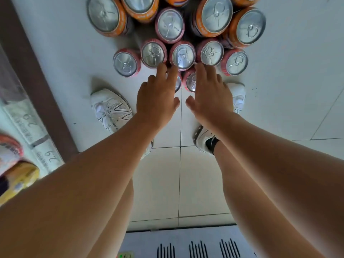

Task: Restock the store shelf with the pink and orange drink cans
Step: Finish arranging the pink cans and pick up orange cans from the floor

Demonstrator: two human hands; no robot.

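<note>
At far left, shelf edge (40,144) with price tags reading 29. On the tiled floor (290,86), pink cans (126,62) standing upright in a tight cluster, orange cans (106,16) packed just behind. Left hand (157,98) with fingers spread, empty, fingertips over a near pink can (177,81). Right hand (211,95) likewise spread and empty, above its neighbour (190,82). White sneakers (110,109) planted either side, below the hands.

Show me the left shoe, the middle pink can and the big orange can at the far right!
left shoe (109,108), head view, laces.
middle pink can (183,55), head view, silver lid.
big orange can (249,27), head view, lid.
</note>
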